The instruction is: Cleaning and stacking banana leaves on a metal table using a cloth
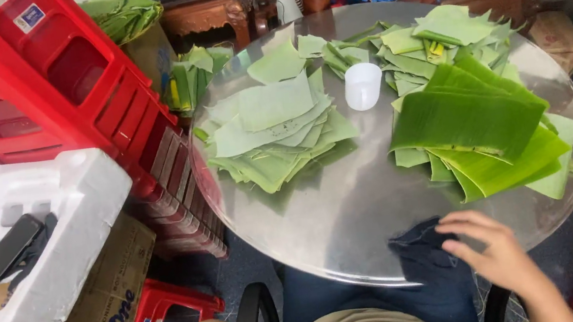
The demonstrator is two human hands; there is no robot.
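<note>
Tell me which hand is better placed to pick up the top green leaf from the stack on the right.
Probably the right hand: it hovers open at the table's near edge, just below the stack of leaves. The left hand is out of view.

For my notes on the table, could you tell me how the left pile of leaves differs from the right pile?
The left pile shows pale, matte undersides; the right pile is topped by glossy bright green leaves. The left pile lies flatter, the right pile higher, and nearer the right hand. Both rest on the round metal table.

Right hand [493, 248] open, fingers spread, palm down; left hand unseen.
</note>
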